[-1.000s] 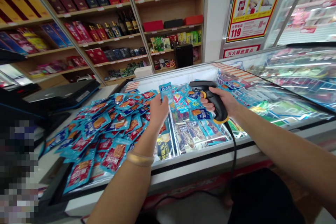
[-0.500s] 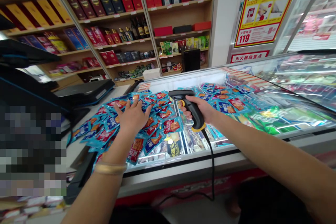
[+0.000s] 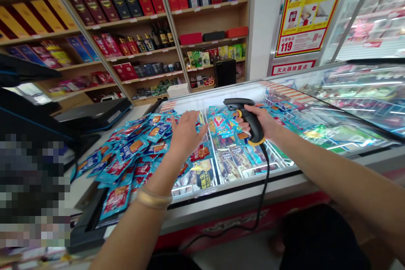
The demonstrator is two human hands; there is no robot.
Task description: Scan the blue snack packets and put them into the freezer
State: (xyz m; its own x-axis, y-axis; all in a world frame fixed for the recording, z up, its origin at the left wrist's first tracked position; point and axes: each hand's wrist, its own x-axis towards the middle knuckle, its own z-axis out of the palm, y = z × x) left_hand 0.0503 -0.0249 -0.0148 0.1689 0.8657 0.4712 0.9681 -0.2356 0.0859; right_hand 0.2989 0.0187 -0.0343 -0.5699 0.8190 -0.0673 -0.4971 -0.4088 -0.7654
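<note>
My right hand (image 3: 253, 122) is wrapped round the handle of a black and yellow barcode scanner (image 3: 242, 103), held above the glass top of a chest freezer (image 3: 202, 202). My left hand (image 3: 186, 135), with a gold bangle at its wrist, is over the right edge of a heap of blue snack packets (image 3: 134, 147). Its fingers are stretched out and I see nothing held in them. More packets (image 3: 221, 124) lie on the glass beneath and behind the scanner. The scanner's cable (image 3: 264, 194) hangs down over the freezer's front. Whether my left palm touches the packets is hidden.
A dark checkout terminal (image 3: 28, 109) stands at the left, beside a flat black device (image 3: 91, 114) on the counter. Shelves (image 3: 136, 21) of boxed goods and bottles line the back wall. A small white box (image 3: 178, 90) and a black box (image 3: 225, 72) stand behind the freezer.
My left hand has moved right across the heap. The scanner in my right hand has shifted right and slightly up. Packets at the heap's right side have spread, and more lie beneath the scanner.
</note>
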